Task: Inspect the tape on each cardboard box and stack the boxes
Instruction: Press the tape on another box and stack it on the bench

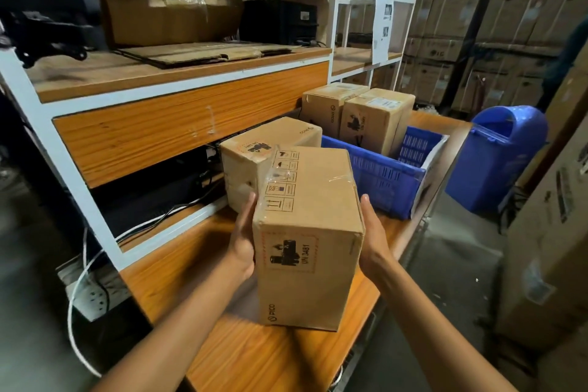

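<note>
Behind the held box (308, 232) we lose most fingers of left hand (243, 245) and right hand (374, 232); its underside too. Rear box (254, 149): half covered.

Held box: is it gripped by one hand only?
No, the left hand and the right hand press on opposite sides of the cardboard box.

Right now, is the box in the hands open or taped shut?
Shut. The held box has closed top flaps, with clear tape wrinkled across them.
</note>
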Motion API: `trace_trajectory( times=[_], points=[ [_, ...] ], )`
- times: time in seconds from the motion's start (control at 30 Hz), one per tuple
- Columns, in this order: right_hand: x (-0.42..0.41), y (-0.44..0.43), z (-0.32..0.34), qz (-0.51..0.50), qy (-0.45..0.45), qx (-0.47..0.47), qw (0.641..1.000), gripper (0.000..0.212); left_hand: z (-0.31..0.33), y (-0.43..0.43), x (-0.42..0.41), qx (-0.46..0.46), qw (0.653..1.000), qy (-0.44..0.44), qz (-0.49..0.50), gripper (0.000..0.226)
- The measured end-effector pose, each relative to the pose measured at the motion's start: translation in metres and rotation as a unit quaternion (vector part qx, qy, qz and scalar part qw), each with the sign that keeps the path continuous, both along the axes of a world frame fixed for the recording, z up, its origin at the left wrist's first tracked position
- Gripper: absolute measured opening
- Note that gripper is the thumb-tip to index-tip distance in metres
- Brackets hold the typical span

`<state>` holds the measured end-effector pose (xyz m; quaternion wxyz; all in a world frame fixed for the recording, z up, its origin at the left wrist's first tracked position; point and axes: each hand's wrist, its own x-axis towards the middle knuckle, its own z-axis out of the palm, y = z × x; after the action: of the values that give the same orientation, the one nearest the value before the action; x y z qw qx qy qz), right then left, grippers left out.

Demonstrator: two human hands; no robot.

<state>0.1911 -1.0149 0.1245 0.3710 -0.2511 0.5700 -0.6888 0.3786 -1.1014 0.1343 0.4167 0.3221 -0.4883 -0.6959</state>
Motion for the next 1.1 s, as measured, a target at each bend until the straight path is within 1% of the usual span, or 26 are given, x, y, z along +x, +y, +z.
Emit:
trace_trajectory(
  times=[0.07, 0.13, 0.17, 0.2, 0.23, 0.3, 0.33, 0.4, 0.47, 0.5, 0.53, 0.6, 0.63, 0.67, 0.73, 0.8, 0.83, 0.87, 0.93, 0.97, 1.03, 1.07, 1.1],
  points=[
    [-0.01, -0.001, 0.0, -0.025, 0.014, 0.024, 0.999, 0.046, 0.007, -0.004, 0.008, -0.041, 0.998, -0.045, 0.003, 0.049],
    [-0.02, 0.0, 0.014, -0.06, 0.076, 0.011, 0.995, 0.029, 0.024, -0.011, 0.016, -0.117, 0.987, -0.103, 0.042, 0.033],
    [-0.024, 0.003, 0.025, -0.076, 0.123, -0.001, 0.989, 0.018, 0.035, -0.015, 0.019, -0.174, 0.974, -0.13, 0.062, 0.026],
    [-0.027, 0.006, 0.038, -0.086, 0.177, -0.011, 0.98, 0.011, 0.047, -0.02, 0.022, -0.242, 0.953, -0.162, 0.084, 0.021],
    [-0.029, 0.008, 0.051, -0.085, 0.24, -0.018, 0.967, 0.009, 0.058, -0.023, 0.025, -0.307, 0.926, -0.196, 0.102, 0.017],
    [-0.024, 0.014, 0.077, -0.051, 0.374, -0.014, 0.926, 0.012, 0.075, -0.027, 0.027, -0.411, 0.867, -0.257, 0.117, 0.017],
    [-0.02, 0.015, 0.088, -0.022, 0.432, 0.0, 0.902, 0.016, 0.081, -0.026, 0.026, -0.448, 0.841, -0.285, 0.1, 0.019],
    [-0.01, 0.014, 0.104, 0.06, 0.524, 0.059, 0.847, 0.026, 0.083, -0.022, 0.02, -0.498, 0.794, -0.348, 0.028, 0.029],
    [-0.001, 0.01, 0.108, 0.136, 0.608, 0.145, 0.769, 0.037, 0.079, -0.018, 0.015, -0.533, 0.735, -0.416, -0.046, 0.037],
    [0.002, 0.008, 0.109, 0.16, 0.639, 0.178, 0.731, 0.039, 0.077, -0.019, 0.013, -0.54, 0.711, -0.445, -0.07, 0.04],
    [0.005, 0.006, 0.109, 0.171, 0.658, 0.199, 0.706, 0.039, 0.078, -0.02, 0.012, -0.544, 0.687, -0.473, -0.089, 0.043],
    [0.007, 0.003, 0.112, 0.178, 0.683, 0.222, 0.673, 0.039, 0.089, -0.027, 0.009, -0.559, 0.635, -0.518, -0.127, 0.045],
    [0.008, 0.001, 0.116, 0.187, 0.693, 0.232, 0.657, 0.039, 0.095, -0.03, 0.007, -0.563, 0.614, -0.532, -0.151, 0.045],
    [0.007, -0.001, 0.122, 0.199, 0.698, 0.24, 0.645, 0.039, 0.104, -0.033, 0.005, -0.56, 0.603, -0.542, -0.172, 0.045],
    [0.003, -0.008, 0.137, 0.226, 0.69, 0.247, 0.642, 0.041, 0.121, -0.04, -0.002, -0.541, 0.594, -0.557, -0.207, 0.053],
    [-0.001, -0.016, 0.149, 0.252, 0.671, 0.257, 0.648, 0.056, 0.13, -0.046, -0.012, -0.515, 0.592, -0.574, -0.234, 0.071],
    [-0.002, -0.019, 0.153, 0.266, 0.662, 0.27, 0.647, 0.065, 0.131, -0.049, -0.016, -0.505, 0.586, -0.582, -0.251, 0.078],
    [-0.003, -0.022, 0.154, 0.285, 0.652, 0.286, 0.642, 0.07, 0.129, -0.052, -0.019, -0.495, 0.573, -0.593, -0.274, 0.08],
    [-0.003, -0.027, 0.153, 0.318, 0.641, 0.309, 0.627, 0.071, 0.123, -0.058, -0.022, -0.488, 0.542, -0.611, -0.308, 0.08],
    [-0.003, -0.027, 0.152, 0.325, 0.64, 0.313, 0.622, 0.071, 0.121, -0.061, -0.023, -0.491, 0.535, -0.613, -0.312, 0.08],
    [-0.004, -0.027, 0.153, 0.322, 0.64, 0.317, 0.621, 0.07, 0.124, -0.063, -0.025, -0.499, 0.537, -0.607, -0.307, 0.084],
    [-0.005, -0.029, 0.156, 0.316, 0.644, 0.316, 0.621, 0.068, 0.126, -0.064, -0.028, -0.498, 0.551, -0.598, -0.301, 0.089],
    [-0.007, -0.033, 0.16, 0.309, 0.649, 0.312, 0.621, 0.063, 0.129, -0.066, -0.031, -0.489, 0.575, -0.586, -0.294, 0.093]
  ],
)
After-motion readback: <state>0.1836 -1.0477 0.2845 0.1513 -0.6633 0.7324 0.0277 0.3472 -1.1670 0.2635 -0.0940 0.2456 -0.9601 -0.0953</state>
